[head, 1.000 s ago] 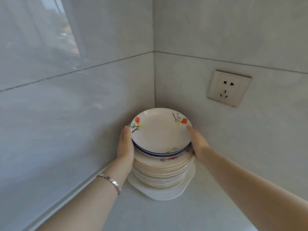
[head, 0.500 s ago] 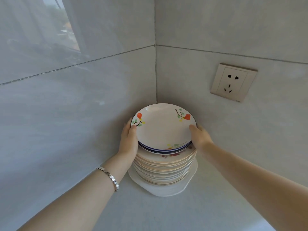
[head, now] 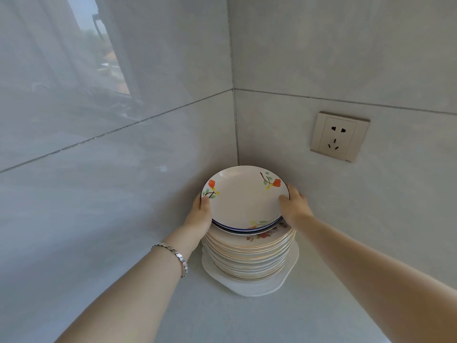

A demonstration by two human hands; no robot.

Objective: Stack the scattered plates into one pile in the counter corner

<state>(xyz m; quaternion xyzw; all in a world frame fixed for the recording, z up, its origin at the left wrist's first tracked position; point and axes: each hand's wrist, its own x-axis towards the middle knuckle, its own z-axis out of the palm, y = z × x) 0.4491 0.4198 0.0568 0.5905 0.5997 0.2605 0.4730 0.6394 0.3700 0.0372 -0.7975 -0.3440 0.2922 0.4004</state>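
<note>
Atop the pile, left hand and right hand grip the face-up plate.

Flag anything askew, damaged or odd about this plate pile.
Nothing broken or spilled. The blue-rimmed plates, gripped by left hand and right hand, sit off-centre toward the corner, baring the near rim of the gold-rimmed stack.
</note>
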